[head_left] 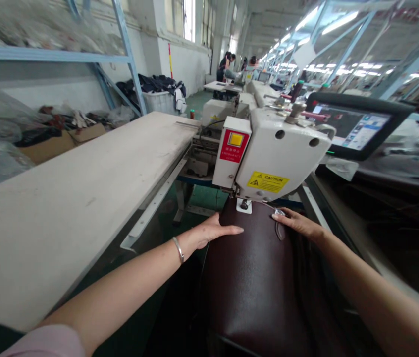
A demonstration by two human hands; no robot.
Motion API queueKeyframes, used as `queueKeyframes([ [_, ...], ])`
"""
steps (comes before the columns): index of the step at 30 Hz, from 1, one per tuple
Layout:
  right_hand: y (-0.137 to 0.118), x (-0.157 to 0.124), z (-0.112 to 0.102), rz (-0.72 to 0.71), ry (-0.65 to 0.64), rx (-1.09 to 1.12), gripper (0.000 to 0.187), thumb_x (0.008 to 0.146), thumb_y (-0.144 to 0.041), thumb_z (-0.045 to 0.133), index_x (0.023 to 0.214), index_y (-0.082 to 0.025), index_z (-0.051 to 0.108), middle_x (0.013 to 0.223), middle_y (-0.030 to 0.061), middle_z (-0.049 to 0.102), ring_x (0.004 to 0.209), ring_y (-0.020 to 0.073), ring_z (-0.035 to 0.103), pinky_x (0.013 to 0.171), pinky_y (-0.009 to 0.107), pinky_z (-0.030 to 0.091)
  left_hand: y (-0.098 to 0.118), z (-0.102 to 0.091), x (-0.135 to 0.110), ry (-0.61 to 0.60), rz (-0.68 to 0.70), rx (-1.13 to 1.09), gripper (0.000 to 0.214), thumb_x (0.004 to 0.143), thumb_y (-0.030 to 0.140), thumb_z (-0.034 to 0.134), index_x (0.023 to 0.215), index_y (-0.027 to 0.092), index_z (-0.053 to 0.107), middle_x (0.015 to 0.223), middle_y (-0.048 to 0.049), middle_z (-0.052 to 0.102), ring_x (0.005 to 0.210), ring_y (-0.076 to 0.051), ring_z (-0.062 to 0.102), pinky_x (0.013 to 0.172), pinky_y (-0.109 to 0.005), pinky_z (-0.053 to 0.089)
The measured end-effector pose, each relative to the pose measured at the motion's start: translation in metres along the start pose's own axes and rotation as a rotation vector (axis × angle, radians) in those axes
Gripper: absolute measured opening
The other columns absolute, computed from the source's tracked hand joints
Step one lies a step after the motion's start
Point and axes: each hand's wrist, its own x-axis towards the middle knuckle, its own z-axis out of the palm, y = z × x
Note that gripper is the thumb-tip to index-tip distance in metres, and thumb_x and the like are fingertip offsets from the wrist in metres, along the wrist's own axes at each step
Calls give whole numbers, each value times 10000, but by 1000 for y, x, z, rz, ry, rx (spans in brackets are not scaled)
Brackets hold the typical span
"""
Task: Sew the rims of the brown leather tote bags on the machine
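positioning step, i judge: the maroon leather panel (250, 282) lies under the sewing machine head (276, 153) (by the needle). left hand (213, 232) presses its left edge, fingers straight and together. right hand (298, 224) lies flat on its right edge. stitching calls for even guiding.

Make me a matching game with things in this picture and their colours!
Things:
1. caution sticker
2. leather piece
3. bracelet
4. emergency label

Colours:
A. silver
B. red
C. yellow
D. dark brown

Pairs: 1-C, 2-D, 3-A, 4-B
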Motion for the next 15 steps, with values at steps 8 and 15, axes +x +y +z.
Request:
queueKeyframes([
  [8,10,-2,5,-25,24,16,729,655,-683,791,1196,-212,657,1241,93,698,1219,331,610,1059,430,486,-4,4,-14,80,-65,-79,759,505,440,937,1137,119,664,1103,-154,715,889,-243,689,818,-355,533],
  [15,25,-48,27,-34,-128,-21,945,664,-653,794,1394,-120,519,1386,193,594,1262,341,583,1085,426,453,-44,40,-90,98,-109,-143,633,540,382,891,1069,106,680,996,-123,726,857,-250,679,779,-338,528],
])
